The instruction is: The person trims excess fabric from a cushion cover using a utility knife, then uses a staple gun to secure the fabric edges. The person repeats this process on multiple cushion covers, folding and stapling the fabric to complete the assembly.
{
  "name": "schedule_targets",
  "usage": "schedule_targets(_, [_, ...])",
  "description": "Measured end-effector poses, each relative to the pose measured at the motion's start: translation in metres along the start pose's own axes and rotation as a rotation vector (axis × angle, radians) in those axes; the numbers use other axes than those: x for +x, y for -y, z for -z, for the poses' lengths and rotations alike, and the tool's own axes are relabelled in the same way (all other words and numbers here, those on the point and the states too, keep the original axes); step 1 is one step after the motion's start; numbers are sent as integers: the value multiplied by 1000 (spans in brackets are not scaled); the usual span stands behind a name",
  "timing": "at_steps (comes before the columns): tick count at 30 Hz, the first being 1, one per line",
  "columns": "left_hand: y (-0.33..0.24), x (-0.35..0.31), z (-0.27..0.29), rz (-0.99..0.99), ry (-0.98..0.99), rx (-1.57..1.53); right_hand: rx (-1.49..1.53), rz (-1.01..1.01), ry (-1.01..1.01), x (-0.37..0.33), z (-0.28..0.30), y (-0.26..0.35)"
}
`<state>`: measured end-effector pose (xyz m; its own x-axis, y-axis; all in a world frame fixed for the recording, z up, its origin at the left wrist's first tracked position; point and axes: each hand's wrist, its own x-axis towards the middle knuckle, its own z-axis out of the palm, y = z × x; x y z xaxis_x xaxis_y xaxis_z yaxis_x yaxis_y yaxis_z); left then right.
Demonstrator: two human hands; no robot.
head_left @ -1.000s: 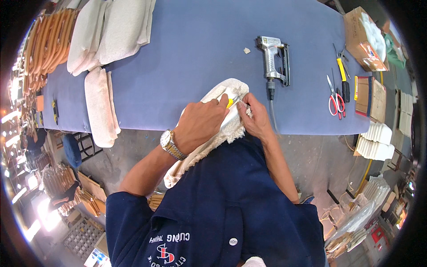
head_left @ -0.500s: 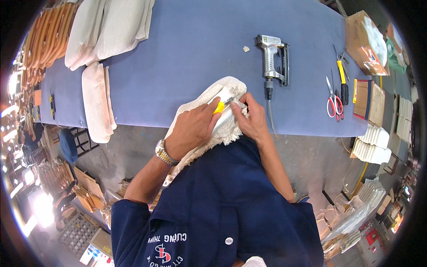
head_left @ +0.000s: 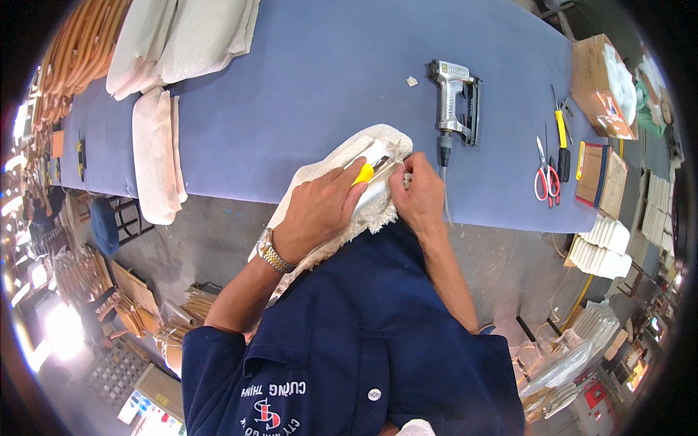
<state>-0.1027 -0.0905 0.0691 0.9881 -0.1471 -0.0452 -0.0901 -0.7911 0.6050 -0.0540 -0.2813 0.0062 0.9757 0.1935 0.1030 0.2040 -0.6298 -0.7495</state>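
My left hand (head_left: 323, 207), a watch on its wrist, is closed around the yellow handle of a small tool (head_left: 364, 173). The short metal tip touches the white inner side of a cream fabric-covered piece (head_left: 349, 151); the tool's exact kind is unclear. Lying across the table's near edge, the piece has a frayed fabric border along its lower side. My right hand (head_left: 418, 190) pinches the fabric edge at the piece's right end, close to the tool's tip. Both palms hide part of the piece.
A silver staple gun (head_left: 454, 102) with an air hose lies right of the hands on the blue-grey table (head_left: 313, 80). Farther right are red-handled scissors (head_left: 545, 178), a yellow tool (head_left: 560, 129) and a cardboard box (head_left: 592, 80). Cream covers (head_left: 156, 156) are stacked left.
My right hand's fingers have closed in more tightly on the fabric edge. The tool has shifted slightly at the piece's end, and the whole view has turned a little.
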Motion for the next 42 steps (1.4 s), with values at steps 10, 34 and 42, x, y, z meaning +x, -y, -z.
schedule_targets(10, [2, 9, 8, 88, 86, -63, 432, -120, -16, -1, -14, -25])
schedule_targets(34, [3, 17, 12, 99, 105, -99, 178, -112, 85, 21, 10, 6])
schedule_targets(42, [-14, 8, 35, 10, 163, -113, 123, 70, -94, 5, 27, 10])
